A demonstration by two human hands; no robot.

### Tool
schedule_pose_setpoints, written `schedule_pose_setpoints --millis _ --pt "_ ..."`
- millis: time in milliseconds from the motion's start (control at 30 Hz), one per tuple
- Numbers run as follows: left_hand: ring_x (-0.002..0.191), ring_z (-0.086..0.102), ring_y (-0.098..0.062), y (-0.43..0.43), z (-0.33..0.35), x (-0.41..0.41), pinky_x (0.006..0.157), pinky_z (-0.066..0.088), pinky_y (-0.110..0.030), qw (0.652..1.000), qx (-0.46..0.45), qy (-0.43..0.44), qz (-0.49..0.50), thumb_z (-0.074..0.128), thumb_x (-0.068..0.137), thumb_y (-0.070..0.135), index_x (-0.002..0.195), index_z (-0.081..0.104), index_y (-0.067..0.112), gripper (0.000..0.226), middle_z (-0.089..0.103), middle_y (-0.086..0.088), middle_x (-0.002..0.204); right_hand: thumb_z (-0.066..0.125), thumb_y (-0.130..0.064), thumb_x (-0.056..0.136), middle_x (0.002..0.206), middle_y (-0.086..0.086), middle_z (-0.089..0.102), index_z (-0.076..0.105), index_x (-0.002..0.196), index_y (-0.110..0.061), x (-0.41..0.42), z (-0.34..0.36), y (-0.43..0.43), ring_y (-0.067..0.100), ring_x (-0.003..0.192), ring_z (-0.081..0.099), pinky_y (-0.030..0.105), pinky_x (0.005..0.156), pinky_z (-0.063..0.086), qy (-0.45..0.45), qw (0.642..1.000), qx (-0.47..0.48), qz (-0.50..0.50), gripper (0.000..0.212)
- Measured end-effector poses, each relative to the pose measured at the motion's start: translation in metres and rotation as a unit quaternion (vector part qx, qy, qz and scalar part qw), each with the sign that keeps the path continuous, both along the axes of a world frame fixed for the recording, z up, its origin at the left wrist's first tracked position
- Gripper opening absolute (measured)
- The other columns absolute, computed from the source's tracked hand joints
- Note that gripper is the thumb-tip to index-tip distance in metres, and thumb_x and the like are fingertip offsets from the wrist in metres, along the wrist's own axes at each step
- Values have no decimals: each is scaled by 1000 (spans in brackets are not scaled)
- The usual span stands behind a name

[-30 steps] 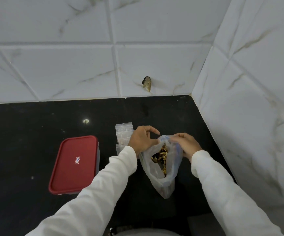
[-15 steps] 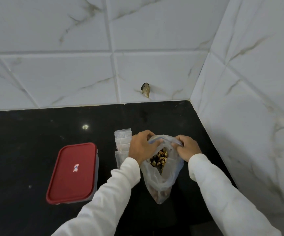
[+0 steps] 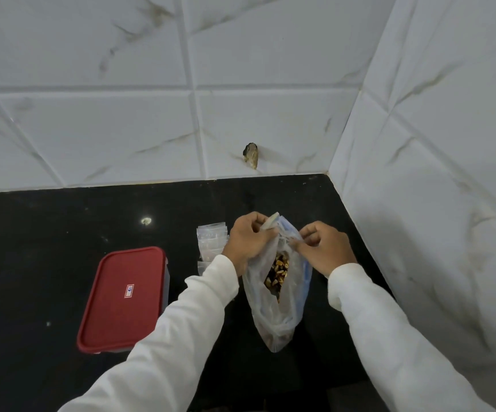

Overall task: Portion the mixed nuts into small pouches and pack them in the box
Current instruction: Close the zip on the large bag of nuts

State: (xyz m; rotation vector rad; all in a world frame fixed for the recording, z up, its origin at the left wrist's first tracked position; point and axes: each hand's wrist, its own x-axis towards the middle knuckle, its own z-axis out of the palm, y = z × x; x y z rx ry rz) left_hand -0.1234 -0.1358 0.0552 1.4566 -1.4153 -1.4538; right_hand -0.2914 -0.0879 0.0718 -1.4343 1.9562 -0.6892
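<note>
Step, as judged: opening the supply bag. No portioning has begun.

- Black counter (image 3: 62,233): carries everything.
- Box (image 3: 122,298): at 9 o'clock from the bag, well apart from it, red lid on. It will need opening before packing.
- Bag of mixed nuts (image 3: 273,319): clear plastic, lying on the counter with its mouth toward 12 o'clock, held up by both hands.
- Left hand (image 3: 248,242): fingers curled, gripping the mouth's 9 o'clock edge. A pale folded strip shows at the fingertips; I cannot tell what it is.
- Right hand (image 3: 327,248): thumb and fingertips pinch the 3 o'clock edge, other fingers curled.
- Small pouches (image 3: 211,237): an empty stack at 10 o'clock, just beside the left hand.
- Nuts (image 3: 278,272): visible through the parted mouth.

Next move, as judged: widen the mouth, free one hand, and take a pouch without tipping the bag.
</note>
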Motion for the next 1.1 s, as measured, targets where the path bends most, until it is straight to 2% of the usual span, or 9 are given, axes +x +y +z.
schedule_pose_setpoints --millis 167,300,433,533,633,767,867,967,1100 --pt "93 69 -15 5 1 -3 86 60 -33 997 -61 -12 38 73 90 16 104 66 19 15 70 -1 97 74 -22 82 95 -3 74 73 100 -24 -6 9 2 15 92 70 34 80 59 -257 965 55 -12 18" --pt "91 69 -16 5 13 0 74 55 -25 999 4 28 -15 70 93 36 103 70 15 23 72 -4 96 74 -17 82 90 2 72 70 95 -21 -6 1 -4 18 88 69 36 77 60 -182 981 45 -50 14" --pt "76 66 -10 2 15 4 65 53 -21 1000 3 26 -13 75 90 24 95 72 15 11 70 2 81 73 -12 82 77 3 66 65 86 -19 -1 0 -5 14 73 65 30 69 59 -79 993 -23 -84 11" --pt "77 66 -12 2 12 2 72 57 -25 992 -94 -81 9 80 85 24 91 73 19 11 71 4 82 70 -10 83 75 -3 55 55 79 -19 9 2 1 8 67 54 14 60 44 128 980 -137 -60 18" --pt "75 59 -8 3 17 -2 76 49 -23 934 -257 -248 21 77 85 18 89 66 21 12 63 7 85 72 -17 83 90 -3 50 53 86 -23 18 1 6 9 77 53 17 67 44 166 974 -155 -27 20" --pt "75 56 -10 1 20 -4 69 41 -18 909 -294 -296 10 72 88 12 89 60 19 14 60 3 88 75 -31 81 99 -8 62 63 98 -27 17 7 1 8 90 60 24 78 50 -104 994 -14 -24 21" --pt "72 57 -9 -3 19 -1 65 43 -16 931 -254 -263 15 70 89 8 87 60 18 14 61 4 84 71 -30 85 102 0 73 72 104 -28 7 9 -2 20 100 68 42 90 54 -334 938 87 -37 20" --pt "71 57 -5 -7 17 3 64 43 -14 968 -180 -176 4 74 87 12 89 62 20 14 61 7 81 72 -21 84 106 8 73 72 109 -17 -4 5 -7 26 102 69 45 91 55 -411 905 100 -38 25" --pt "93 71 -20 -5 20 6 88 60 -36 999 -7 6 -47 77 88 22 105 72 12 21 74 -6 98 74 -17 81 108 16 71 71 109 -9 -6 3 -14 31 101 68 47 90 55 -425 896 119 -47 30"
